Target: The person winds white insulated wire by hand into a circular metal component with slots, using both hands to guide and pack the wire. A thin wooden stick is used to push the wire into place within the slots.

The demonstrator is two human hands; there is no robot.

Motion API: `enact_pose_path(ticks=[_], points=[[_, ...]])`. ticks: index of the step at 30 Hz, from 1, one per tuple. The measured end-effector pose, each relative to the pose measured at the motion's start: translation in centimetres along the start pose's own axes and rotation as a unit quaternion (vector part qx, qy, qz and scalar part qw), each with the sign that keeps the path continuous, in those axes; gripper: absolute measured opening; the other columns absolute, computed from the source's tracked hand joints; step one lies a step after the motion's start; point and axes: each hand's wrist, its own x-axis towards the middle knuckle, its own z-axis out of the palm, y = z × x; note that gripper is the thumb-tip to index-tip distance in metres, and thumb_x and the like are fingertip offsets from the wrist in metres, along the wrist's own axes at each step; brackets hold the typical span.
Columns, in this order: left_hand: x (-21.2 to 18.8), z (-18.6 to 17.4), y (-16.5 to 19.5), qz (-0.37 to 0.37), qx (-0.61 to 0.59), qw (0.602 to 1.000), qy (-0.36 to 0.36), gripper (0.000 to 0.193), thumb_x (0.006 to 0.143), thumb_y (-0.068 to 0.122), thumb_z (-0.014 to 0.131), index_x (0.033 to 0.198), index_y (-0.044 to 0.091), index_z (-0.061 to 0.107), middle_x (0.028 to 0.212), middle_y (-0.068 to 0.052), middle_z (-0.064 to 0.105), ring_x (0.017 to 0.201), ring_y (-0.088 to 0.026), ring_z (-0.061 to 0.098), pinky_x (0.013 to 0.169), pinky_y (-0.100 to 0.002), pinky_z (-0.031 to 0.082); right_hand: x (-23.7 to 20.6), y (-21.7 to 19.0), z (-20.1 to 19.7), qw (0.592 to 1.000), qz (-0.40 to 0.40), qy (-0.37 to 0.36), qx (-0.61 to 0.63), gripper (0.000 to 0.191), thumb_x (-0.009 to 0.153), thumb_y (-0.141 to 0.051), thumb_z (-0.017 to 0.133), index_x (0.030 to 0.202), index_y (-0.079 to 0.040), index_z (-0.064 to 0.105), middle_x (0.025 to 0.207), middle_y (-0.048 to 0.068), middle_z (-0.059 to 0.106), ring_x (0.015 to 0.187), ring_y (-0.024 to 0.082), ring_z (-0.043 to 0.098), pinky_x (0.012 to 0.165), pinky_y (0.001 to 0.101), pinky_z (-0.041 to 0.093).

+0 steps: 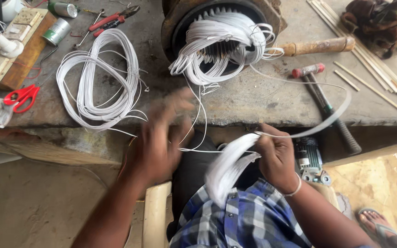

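The right hand (275, 156), just right of the frame's centre, has its fingers curled tight around a bundle of white insulated wire (228, 167) that blurs down toward the checked shirt, with a single strand (320, 126) arcing up to the right over the bench edge. The left hand (159, 138), left of centre, is smeared by motion; its fingers look loosely spread, and whether they pinch the thin strands crossing beside them I cannot tell. To my judgement, the handling goes best with the bundle held firm and flat while the loose strands are drawn out one at a time, so the turns do not tangle. Those strands lead up to the motor stator (221, 39) at top centre, whose white winding loops spill over its rim. A loose coil of white wire (97, 78) lies at upper left, red-handled scissors (21, 97) at far left, and a hammer (325, 103) at upper right.
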Motion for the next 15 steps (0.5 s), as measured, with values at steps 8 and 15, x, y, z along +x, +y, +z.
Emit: enact_pose_path(ticks=[8,15], points=[[2.4,0.0,11.5,0.377,0.113,0.915,-0.087,0.042,0.101,0.05,0.054,0.102,0.014,0.076,0.113,-0.005,0.076,0.13,-0.021,0.064,0.12,-0.046,0.035,-8.7,2.1,1.1,0.987,-0.039,-0.093,-0.128,0.038,0.105,-0.041,0.059,0.089,-0.006,0.059,0.079,0.0,0.052,0.067,0.011,0.049,0.063,0.0278,0.038],[3.9,4.1,6.2,0.335,-0.029,0.918,-0.212,0.068,0.096,0.069,0.037,0.089,0.012,0.074,0.062,-0.003,0.059,0.066,-0.021,0.058,0.107,-0.042,0.052,-14.3,-1.1,-5.3,0.988,-0.031,-0.045,-0.145,0.04,0.099,-0.047,0.063,0.095,-0.008,0.066,0.085,0.001,0.06,0.067,0.014,0.059,0.065,0.0293,0.045]])
